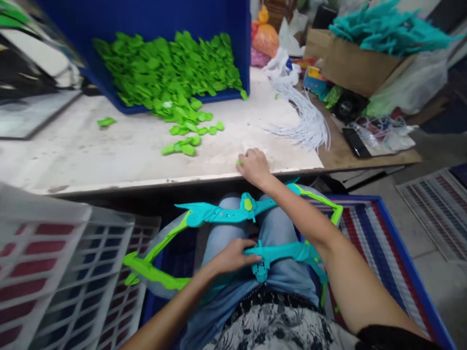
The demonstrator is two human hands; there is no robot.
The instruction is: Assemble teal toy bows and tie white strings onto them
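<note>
On my lap lie two turquoise and lime-green plastic toy bows, one nearer my body and one farther off. My left hand (233, 255) is closed on the turquoise middle of the near toy bow (288, 251). The far toy bow (228, 215) has a lime-green oval piece (248, 204) set in its middle. At the table's front edge, my right hand (255, 167) is closed in a pinch, and a small green plastic piece (239, 161) shows at its fingertips. Several loose green pieces (184, 146) lie to its left on the tabletop.
A tipped blue bin (233, 48) spills a heap of green pieces (164, 68) onto the white table (109, 165). White cords (310, 121) lie at the right, near a cardboard box (357, 63) of turquoise parts (386, 29) and a phone (355, 142). White plastic crates (69, 262) stand at left.
</note>
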